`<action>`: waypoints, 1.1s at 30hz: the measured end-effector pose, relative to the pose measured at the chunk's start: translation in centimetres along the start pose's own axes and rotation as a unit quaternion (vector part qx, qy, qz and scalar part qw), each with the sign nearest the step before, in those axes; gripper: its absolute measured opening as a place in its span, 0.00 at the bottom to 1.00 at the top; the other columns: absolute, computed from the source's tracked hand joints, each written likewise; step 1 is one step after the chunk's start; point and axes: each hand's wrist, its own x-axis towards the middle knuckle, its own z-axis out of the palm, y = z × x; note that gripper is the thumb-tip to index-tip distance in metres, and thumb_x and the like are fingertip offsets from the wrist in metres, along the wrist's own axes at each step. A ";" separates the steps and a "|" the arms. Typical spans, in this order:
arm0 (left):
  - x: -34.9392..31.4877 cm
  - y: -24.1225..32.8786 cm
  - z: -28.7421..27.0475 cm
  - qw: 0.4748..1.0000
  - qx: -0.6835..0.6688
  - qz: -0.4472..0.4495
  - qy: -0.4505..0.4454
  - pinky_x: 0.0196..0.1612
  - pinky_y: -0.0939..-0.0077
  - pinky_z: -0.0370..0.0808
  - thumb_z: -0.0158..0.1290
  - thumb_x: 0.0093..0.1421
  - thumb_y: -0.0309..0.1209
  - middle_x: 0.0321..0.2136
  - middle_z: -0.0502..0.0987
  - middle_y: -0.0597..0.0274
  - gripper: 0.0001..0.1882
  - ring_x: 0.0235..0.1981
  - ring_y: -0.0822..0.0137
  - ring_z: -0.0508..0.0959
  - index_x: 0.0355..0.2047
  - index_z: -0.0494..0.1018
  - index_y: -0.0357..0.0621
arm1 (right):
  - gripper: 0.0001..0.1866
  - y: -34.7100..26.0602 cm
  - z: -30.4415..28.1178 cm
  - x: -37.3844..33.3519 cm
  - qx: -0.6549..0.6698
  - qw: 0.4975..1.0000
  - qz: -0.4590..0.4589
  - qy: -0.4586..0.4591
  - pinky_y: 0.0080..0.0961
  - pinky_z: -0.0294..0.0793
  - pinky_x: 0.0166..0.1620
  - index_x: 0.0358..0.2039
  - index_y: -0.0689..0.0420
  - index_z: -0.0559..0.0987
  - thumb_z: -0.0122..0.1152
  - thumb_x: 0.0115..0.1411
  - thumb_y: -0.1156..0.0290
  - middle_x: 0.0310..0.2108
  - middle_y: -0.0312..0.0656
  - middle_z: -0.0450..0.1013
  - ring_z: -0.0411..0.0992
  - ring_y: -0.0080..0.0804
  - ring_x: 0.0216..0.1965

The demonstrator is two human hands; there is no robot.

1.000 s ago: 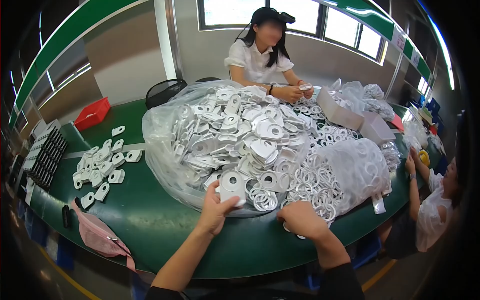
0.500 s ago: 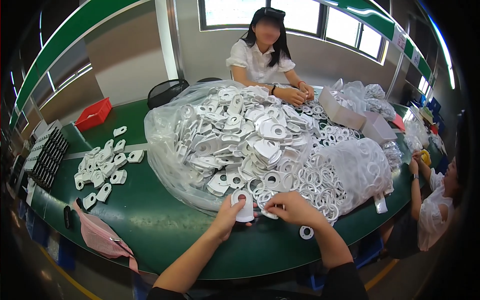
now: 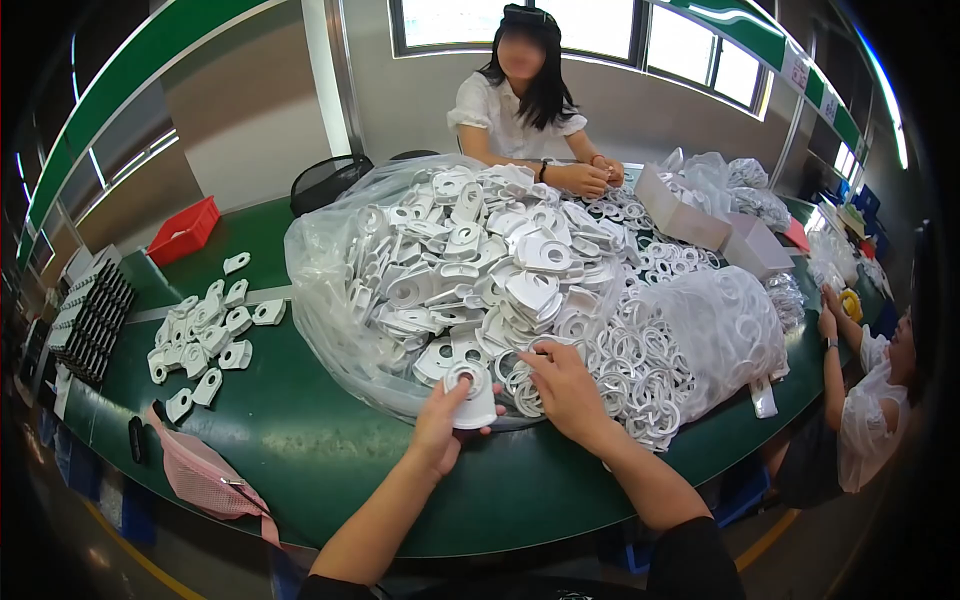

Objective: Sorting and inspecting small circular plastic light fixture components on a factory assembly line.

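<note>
My left hand [image 3: 438, 428] is closed round a white plastic plate [image 3: 476, 412] with a rounded top and a round hole. A white ring [image 3: 466, 378] lies over that hole, my thumb pressing on it. To the right, my right hand [image 3: 572, 392] reaches to the near edge of a heap of loose white rings [image 3: 640, 385]. Its fingers are bent but apart, and I see nothing held in them; the fingertips are close to a few rings. Behind both hands rises a big pile of similar white plates [image 3: 470, 250] in a clear plastic bag [image 3: 325, 300].
A smaller group of white plates [image 3: 200, 335] lies left on the green table [image 3: 330, 465]. Beyond are a red bin [image 3: 185, 230], stacked black-and-white trays [image 3: 92, 315] and a pink mesh pouch [image 3: 205, 470]. A co-worker [image 3: 520, 110] sits opposite; another person [image 3: 865, 400] works at right.
The ring that was in my right hand now lies on the plate in my left. My right hand has moved up to the ring heap; my left hand has shifted slightly left.
</note>
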 end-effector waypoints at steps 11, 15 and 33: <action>0.1 0.4 -0.2 1.000 0.007 0.000 -0.005 0.24 0.77 0.74 0.45 0.61 0.33 0.40 0.74 0.51 0.16 0.33 0.60 0.78 0.48 0.61 0.42 | 0.07 1.4 -2.0 0.4 0.003 0.996 0.016 -0.093 0.30 0.66 0.46 0.33 0.59 0.75 0.56 0.51 0.76 0.43 0.46 0.64 0.64 0.43 0.44; -0.1 0.2 -0.3 0.999 0.045 -0.010 -0.007 0.25 0.79 0.75 0.44 0.61 0.30 0.40 0.74 0.52 0.17 0.35 0.61 0.78 0.50 0.59 0.40 | 0.06 2.1 -2.6 1.3 0.026 0.998 -0.039 0.044 0.24 0.69 0.34 0.34 0.61 0.74 0.54 0.55 0.75 0.32 0.44 0.70 0.69 0.34 0.34; -0.5 -0.2 1.0 0.989 0.088 -0.022 -0.118 0.30 0.80 0.74 0.49 0.52 0.20 0.47 0.71 0.50 0.29 0.41 0.59 0.77 0.54 0.54 0.41 | 0.09 2.5 -1.7 0.5 0.453 0.856 0.246 0.040 0.14 0.66 0.35 0.42 0.57 0.72 0.51 0.60 0.74 0.34 0.34 0.71 0.67 0.17 0.32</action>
